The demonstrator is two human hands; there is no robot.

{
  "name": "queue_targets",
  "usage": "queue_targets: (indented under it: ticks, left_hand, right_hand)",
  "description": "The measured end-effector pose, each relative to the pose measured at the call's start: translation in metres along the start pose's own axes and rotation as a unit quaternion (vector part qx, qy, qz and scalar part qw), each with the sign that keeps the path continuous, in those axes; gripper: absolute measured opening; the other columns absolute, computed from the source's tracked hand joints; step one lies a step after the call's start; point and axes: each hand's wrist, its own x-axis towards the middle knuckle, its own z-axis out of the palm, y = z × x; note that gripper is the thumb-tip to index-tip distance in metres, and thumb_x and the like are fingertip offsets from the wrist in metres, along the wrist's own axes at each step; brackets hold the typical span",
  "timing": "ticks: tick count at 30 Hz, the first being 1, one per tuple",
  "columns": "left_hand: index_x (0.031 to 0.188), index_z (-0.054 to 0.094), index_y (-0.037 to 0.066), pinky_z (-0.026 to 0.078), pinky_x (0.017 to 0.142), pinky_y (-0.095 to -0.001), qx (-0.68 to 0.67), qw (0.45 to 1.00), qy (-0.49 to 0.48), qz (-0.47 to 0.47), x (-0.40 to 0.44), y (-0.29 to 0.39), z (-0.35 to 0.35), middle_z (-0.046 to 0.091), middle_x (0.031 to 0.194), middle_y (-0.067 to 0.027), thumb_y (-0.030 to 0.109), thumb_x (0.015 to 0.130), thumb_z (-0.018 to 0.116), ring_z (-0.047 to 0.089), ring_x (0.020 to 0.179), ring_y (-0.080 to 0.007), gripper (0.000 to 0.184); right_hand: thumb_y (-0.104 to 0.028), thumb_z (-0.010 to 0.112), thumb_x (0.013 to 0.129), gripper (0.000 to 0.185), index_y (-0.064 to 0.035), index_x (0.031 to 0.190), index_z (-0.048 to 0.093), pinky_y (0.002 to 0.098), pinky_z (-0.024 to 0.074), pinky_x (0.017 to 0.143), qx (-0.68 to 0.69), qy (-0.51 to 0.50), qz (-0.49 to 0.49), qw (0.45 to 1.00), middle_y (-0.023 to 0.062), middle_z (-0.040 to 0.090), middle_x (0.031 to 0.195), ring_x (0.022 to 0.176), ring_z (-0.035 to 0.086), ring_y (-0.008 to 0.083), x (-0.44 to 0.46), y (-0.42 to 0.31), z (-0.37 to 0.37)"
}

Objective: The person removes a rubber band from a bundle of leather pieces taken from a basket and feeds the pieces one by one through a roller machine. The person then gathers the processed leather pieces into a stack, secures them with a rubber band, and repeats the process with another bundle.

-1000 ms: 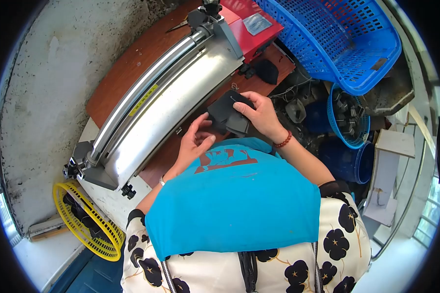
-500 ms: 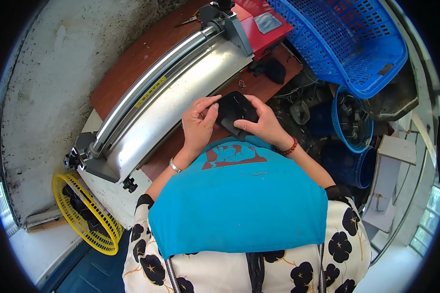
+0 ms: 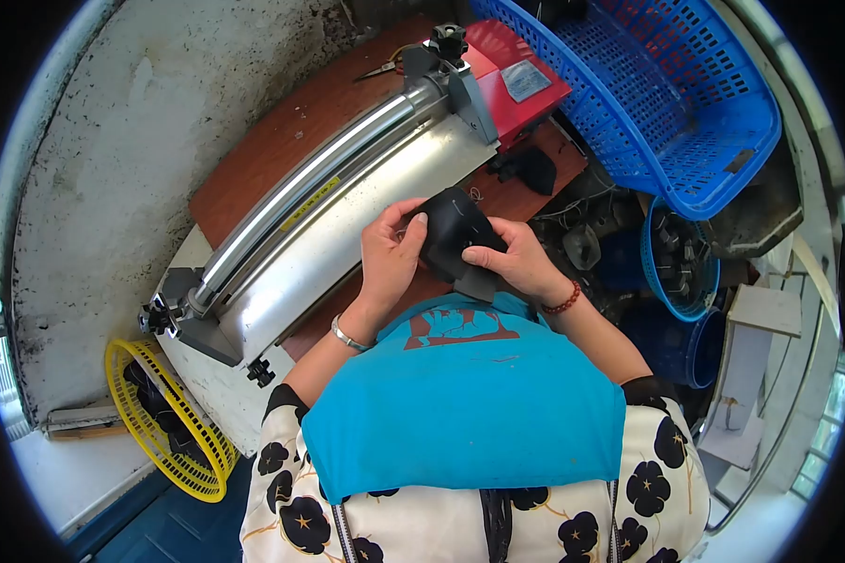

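Both hands hold black pieces [image 3: 453, 233] in front of the blue apron. My left hand [image 3: 391, 253] pinches their left edge between thumb and fingers. My right hand [image 3: 521, 260] grips the right side, its thumb lying on top and its fingers partly hidden behind. A smaller dark flap [image 3: 477, 283] hangs below, near the right thumb. Just beyond the hands lies the long metal roller machine [image 3: 338, 202], with a yellow label along it. Small light marks show on the black surface.
A red housing [image 3: 512, 84] joins the machine's far end. Large blue basket [image 3: 667, 103] at upper right, round blue basket [image 3: 683, 272] with dark pieces below it. Yellow basket [image 3: 171, 422] with black pieces at lower left. Scissors [image 3: 380, 69] and a black item [image 3: 532, 171] lie on the brown board.
My left hand, apart from the pieces one second ago, has closed on their left edge. The pieces are now spread between both hands. The view has shifted, so the machine appears further right and lower.
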Motion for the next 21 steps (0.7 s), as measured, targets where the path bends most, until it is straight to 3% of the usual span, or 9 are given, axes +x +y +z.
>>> queue_targets:
  ticks: [3,6,10,13,15,17,18,19,21]
  left_hand:
    - [0.124,0.057,0.002,0.047,0.052,-0.0202,0.028,0.999,-0.029,-0.008,0.006,0.019,-0.004,0.065,0.091,-0.0055,0.01,0.093,0.057,0.058,0.065,-0.0056,0.032]
    - [0.14,0.043,0.004,0.052,0.059,-0.0197,0.164,0.978,-0.053,0.116,0.015,0.033,-0.01,0.056,0.125,-0.0112,0.0,0.088,0.058,0.063,0.077,-0.0082,0.054]
    - [0.135,0.05,0.005,0.052,0.06,-0.0201,0.314,0.921,-0.028,0.229,0.036,0.055,-0.015,0.057,0.126,-0.0126,0.0,0.082,0.061,0.064,0.086,-0.0107,0.054]
    - [0.131,0.055,0.007,0.051,0.058,-0.0211,0.38,0.888,-0.031,0.256,0.051,0.066,-0.02,0.057,0.127,-0.0111,0.001,0.081,0.063,0.063,0.084,-0.0117,0.051]
    - [0.127,0.058,0.009,0.051,0.059,-0.0245,0.366,0.897,-0.031,0.244,0.06,0.069,-0.02,0.059,0.122,-0.0096,0.004,0.079,0.065,0.063,0.08,-0.0139,0.048]
    - [0.126,0.058,0.008,0.052,0.063,-0.0287,0.45,0.856,-0.046,0.25,0.069,0.07,-0.021,0.063,0.114,-0.0088,0.007,0.08,0.064,0.064,0.076,-0.0168,0.046]
    - [0.119,0.062,0.009,0.051,0.065,-0.0325,0.464,0.852,-0.066,0.236,0.071,0.074,-0.02,0.066,0.104,-0.0076,0.011,0.08,0.064,0.062,0.07,-0.0199,0.04]
    - [0.119,0.062,0.009,0.051,0.065,-0.0325,0.464,0.852,-0.064,0.235,0.075,0.072,-0.022,0.066,0.104,-0.0076,0.011,0.08,0.064,0.062,0.07,-0.0199,0.04]
    - [0.111,0.066,0.01,0.05,0.063,-0.0347,0.466,0.826,-0.071,0.308,0.083,0.066,-0.025,0.067,0.097,-0.006,0.012,0.08,0.064,0.06,0.064,-0.0214,0.032]
  right_hand:
    - [-0.021,0.071,0.088,0.031,0.0003,0.11,0.063,0.0227,0.0515,0.072,0.005,0.029,0.043,0.999,0.0041,0.068,0.091,0.082,0.062,0.0071,0.005,-0.018,-0.002]
    - [-0.021,0.068,0.09,0.03,0.0016,0.109,0.064,0.0226,0.052,0.069,0.018,0.043,0.038,0.998,0.0042,0.068,0.092,0.079,0.062,0.0073,0.021,-0.023,-0.011]
    - [-0.022,0.066,0.092,0.027,0.0009,0.106,0.065,0.0223,0.0522,0.068,0.026,0.057,0.064,0.996,0.0026,0.068,0.092,0.078,0.062,0.0065,0.042,-0.035,-0.018]
    - [-0.025,0.066,0.092,0.029,0.0013,0.103,0.065,0.0222,0.0522,0.064,-0.029,0.069,0.092,0.993,0.0025,0.068,0.087,0.073,0.063,0.0062,0.053,-0.044,-0.021]
    - [-0.027,0.067,0.092,0.03,0.0013,0.101,0.066,0.0223,0.0519,0.06,-0.038,0.061,0.107,0.992,0.0029,0.068,0.084,0.069,0.063,0.006,0.067,-0.032,-0.026]
    - [-0.027,0.068,0.091,0.03,0.0013,0.1,0.067,0.0225,0.052,0.06,-0.045,0.055,0.119,0.99,0.0032,0.068,0.083,0.068,0.063,0.0064,0.071,-0.036,-0.026]
    - [-0.027,0.068,0.091,0.03,0.0012,0.099,0.067,0.0228,0.0521,0.06,-0.052,0.05,0.131,0.989,0.0036,0.068,0.083,0.067,0.063,0.0068,0.073,-0.041,-0.025]
    - [-0.027,0.068,0.091,0.03,0.0012,0.099,0.067,0.0228,0.0521,0.06,-0.053,0.048,0.131,0.989,0.0036,0.068,0.083,0.067,0.063,0.0068,0.076,-0.045,-0.025]
    - [-0.027,0.069,0.09,0.03,0.0021,0.098,0.068,0.0236,0.0522,0.06,-0.075,0.06,0.174,0.98,0.0044,0.069,0.083,0.067,0.063,0.0076,0.081,-0.052,-0.025]
